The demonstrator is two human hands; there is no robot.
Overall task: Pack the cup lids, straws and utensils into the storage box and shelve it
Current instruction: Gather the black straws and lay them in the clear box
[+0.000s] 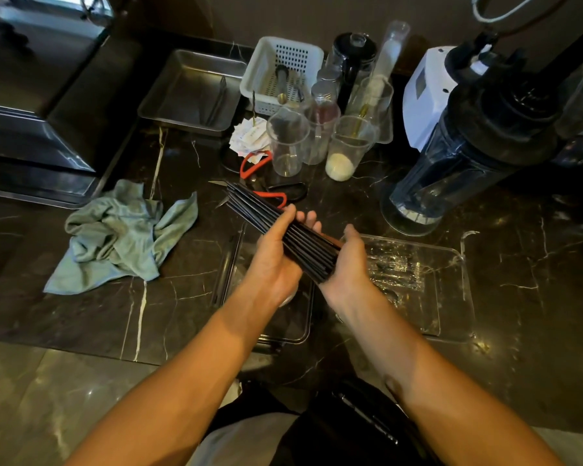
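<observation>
Above the clear box [451, 297], my left hand [276, 260] and right hand [347, 264] both grip the black straws [266, 213]. If one grip loosens, I think the straws fan out and fall on the counter [182, 297].

Black straws [276, 227] — grey-green cloth [122, 237], white-veined dark marble counter [182, 280].
</observation>
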